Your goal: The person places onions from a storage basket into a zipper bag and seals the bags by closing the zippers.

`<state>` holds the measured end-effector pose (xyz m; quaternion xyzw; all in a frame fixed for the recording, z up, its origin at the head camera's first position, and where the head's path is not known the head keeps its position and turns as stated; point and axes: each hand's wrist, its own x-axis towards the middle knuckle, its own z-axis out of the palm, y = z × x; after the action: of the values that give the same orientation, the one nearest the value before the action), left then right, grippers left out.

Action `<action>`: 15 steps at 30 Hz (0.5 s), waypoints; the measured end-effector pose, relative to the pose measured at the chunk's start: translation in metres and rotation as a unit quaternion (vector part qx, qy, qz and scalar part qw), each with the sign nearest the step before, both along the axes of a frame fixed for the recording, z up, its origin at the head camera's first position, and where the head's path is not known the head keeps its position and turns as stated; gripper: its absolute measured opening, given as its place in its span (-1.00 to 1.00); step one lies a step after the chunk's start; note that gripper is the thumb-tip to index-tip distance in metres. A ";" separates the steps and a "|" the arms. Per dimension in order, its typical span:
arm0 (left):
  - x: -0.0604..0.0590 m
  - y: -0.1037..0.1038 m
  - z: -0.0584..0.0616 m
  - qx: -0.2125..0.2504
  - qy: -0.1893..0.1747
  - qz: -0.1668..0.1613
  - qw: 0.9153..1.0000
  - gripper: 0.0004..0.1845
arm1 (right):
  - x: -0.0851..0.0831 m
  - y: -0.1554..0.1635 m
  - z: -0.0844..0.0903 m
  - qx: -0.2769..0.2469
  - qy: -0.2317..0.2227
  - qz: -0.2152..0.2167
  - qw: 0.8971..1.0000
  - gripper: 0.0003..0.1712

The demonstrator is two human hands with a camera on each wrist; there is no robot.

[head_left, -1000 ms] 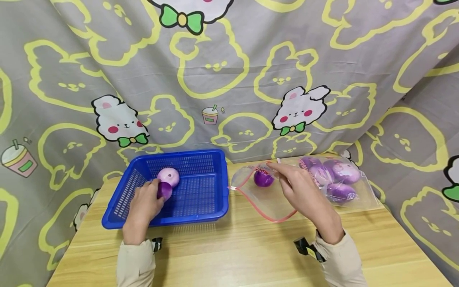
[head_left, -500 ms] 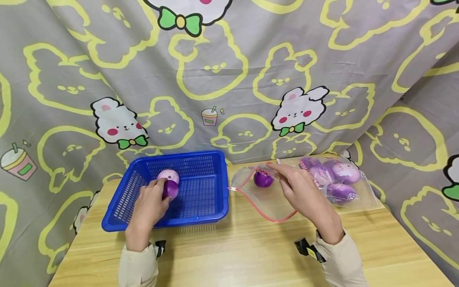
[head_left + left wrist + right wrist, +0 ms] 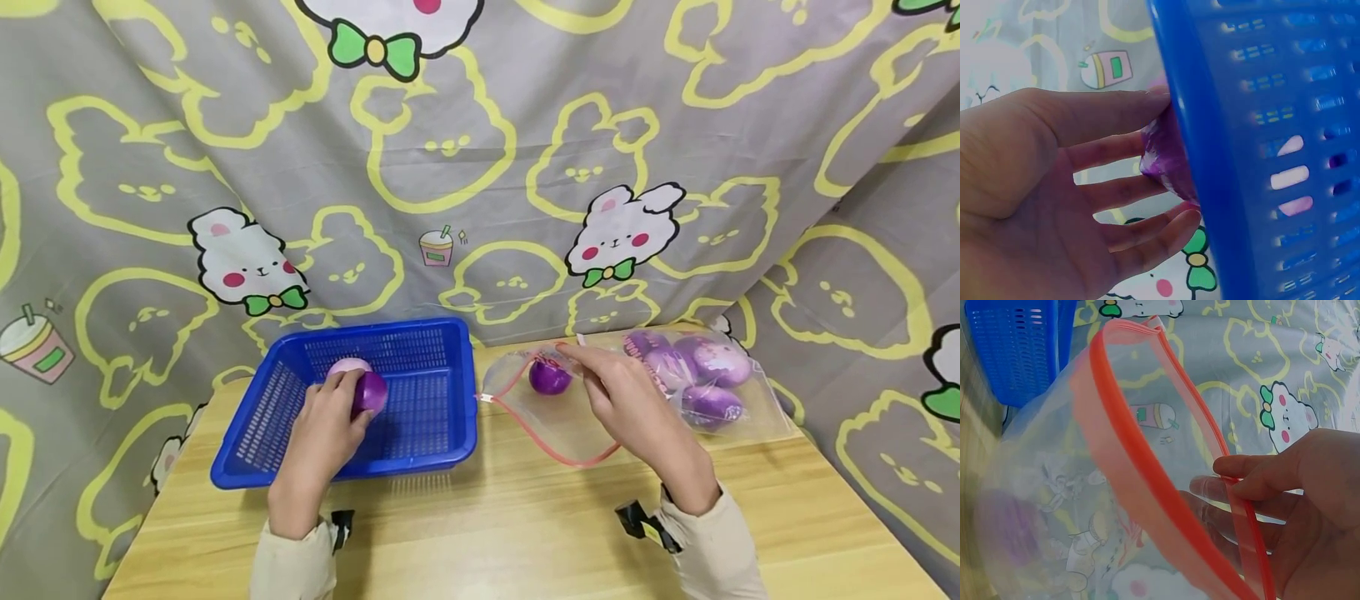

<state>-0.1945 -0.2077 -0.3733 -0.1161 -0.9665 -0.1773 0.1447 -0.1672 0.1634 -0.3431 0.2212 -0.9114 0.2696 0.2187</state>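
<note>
A purple ball point(image 3: 371, 392), gripped by the curled fingers of the left hand point(image 3: 321, 433) inside the blue basket point(image 3: 450, 433) at the left, was best carried level to the zip bag point(image 3: 555, 425), whose red rim was pinched open by the right hand point(image 3: 626, 404).

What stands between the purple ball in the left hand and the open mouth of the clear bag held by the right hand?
The right wall of the blue basket stands between them. The left hand grips the purple ball inside the basket, and the bag lies beyond that wall, its red-edged mouth held open by the right hand. Past the wall, only bare table shows.
</note>
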 end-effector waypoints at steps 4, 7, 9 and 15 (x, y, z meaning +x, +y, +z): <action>0.002 0.007 0.003 0.000 0.015 -0.003 1.000 -0.40 | 0.001 0.000 0.000 -0.002 0.005 -0.001 1.000 -0.55; 0.004 0.012 0.005 -0.001 0.027 -0.012 1.000 -0.39 | 0.000 0.000 0.000 -0.002 -0.003 0.002 1.000 -0.53; 0.005 0.018 0.006 0.002 0.040 -0.020 0.999 -0.39 | 0.000 0.000 0.002 -0.003 -0.006 0.004 1.000 -0.53; 0.011 0.038 0.007 0.002 0.083 -0.049 0.995 -0.37 | 0.000 -0.002 0.000 -0.012 -0.012 0.014 1.000 -0.54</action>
<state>-0.1838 -0.1694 -0.3658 -0.1771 -0.9440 -0.1754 0.2162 -0.1674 0.1613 -0.3429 0.2279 -0.9077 0.2859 0.2061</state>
